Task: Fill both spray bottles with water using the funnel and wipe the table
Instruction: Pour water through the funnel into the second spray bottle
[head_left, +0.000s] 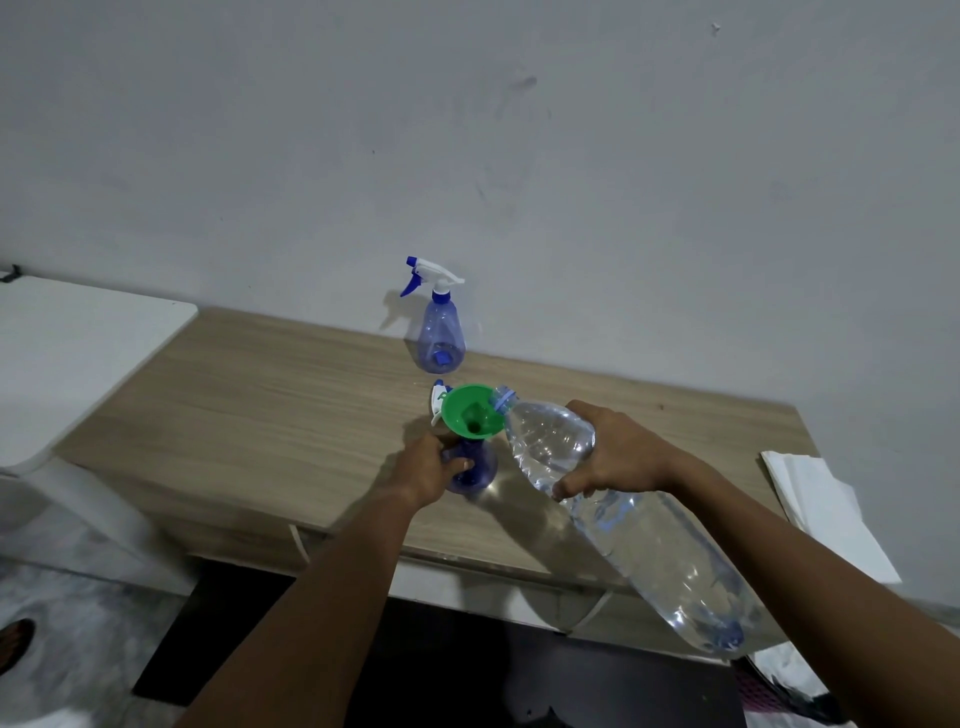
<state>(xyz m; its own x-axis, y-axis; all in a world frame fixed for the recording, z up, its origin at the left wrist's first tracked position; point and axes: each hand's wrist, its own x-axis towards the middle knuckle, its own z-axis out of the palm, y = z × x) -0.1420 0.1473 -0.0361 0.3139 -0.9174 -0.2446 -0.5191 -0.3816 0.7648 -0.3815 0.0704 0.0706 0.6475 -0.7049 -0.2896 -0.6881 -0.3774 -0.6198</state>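
Spray bottle (475, 470) being filled stands on the wooden table (234, 415), centre of frame, slightly low. The left hand (428, 467) is wrapped round its body, fingers curled on the blue plastic.

- Its trigger head (438, 402) is off and lies just behind-left of the funnel.
- The second spray bottle (440, 332) stands further back near the wall, upright, head still screwed on, well apart from the hands.
- The green funnel (470, 413) sits in the near bottle's neck, roughly upright.
- The big clear water bottle (623, 519), right of centre, is tipped with its mouth at the funnel rim. I can't make out a stream.
- The right hand (618, 452) clamps it near the shoulder, thumb underneath.
- White wipes (826, 509) lie at the right edge of the table, untouched.

Handling, my read:
- The spray bottle is thin, light and top-heavy with the funnel on, so it's best held low on the body, as it is now.
- The water bottle looks heavy and soft-walled. It'll dent and surge if squeezed, and it's slippery when wet. A firm hold near the shoulder and a slow tilt should do it.
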